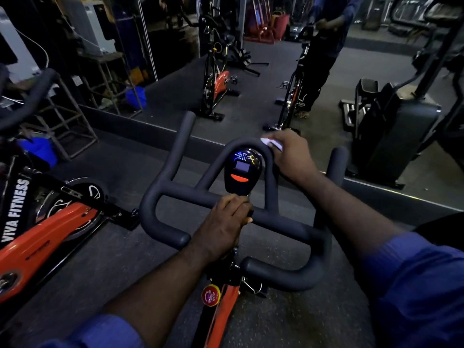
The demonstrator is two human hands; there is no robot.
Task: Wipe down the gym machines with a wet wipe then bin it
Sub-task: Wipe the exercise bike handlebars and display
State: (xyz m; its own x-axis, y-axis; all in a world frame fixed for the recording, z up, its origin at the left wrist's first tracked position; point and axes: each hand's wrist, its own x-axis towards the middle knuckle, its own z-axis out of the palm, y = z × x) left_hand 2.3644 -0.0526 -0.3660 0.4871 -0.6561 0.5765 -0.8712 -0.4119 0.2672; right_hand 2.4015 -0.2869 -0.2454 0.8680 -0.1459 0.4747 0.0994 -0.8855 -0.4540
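A spin bike's black padded handlebar (173, 194) fills the middle of the view, with a small console (242, 170) lit blue and orange inside its front loop. My right hand (292, 154) holds a white wet wipe (271, 142) wrapped over the upper right of that loop. My left hand (227, 223) grips the centre crossbar just below the console. The orange bike frame (223, 312) and a red knob (211, 295) show beneath the bars.
A second orange bike marked VIVA FITNESS (37, 229) stands close on the left. A wall mirror (251, 71) ahead reflects bikes and a person. A black machine (391, 126) stands at the right. A metal stand with blue items (40, 149) sits at the left.
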